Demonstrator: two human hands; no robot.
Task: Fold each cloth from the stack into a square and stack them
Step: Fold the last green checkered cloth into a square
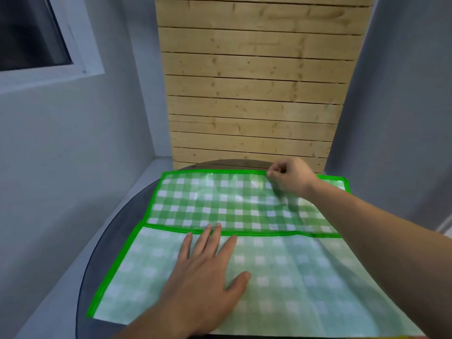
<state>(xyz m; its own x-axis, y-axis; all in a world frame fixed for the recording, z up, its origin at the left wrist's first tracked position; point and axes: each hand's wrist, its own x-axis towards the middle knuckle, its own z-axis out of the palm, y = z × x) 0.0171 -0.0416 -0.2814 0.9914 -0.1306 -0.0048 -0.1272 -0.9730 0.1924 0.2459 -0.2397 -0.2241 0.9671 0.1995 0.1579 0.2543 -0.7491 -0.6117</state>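
Head view, steeply down, close over table [115, 241]

You find no readable text, label, brand or number anywhere on or around the green checked cloth [244, 241].

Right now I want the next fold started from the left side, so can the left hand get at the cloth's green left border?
Probably yes. The left hand lies flat on the cloth, and the green left border lies uncovered beside it; the right hand pinches the far edge, well clear.

Cloth [244, 204] green-and-white gingham with bright green border, underside paler; table [117, 231] dark grey; wall panel [256, 94] light knotty pine.
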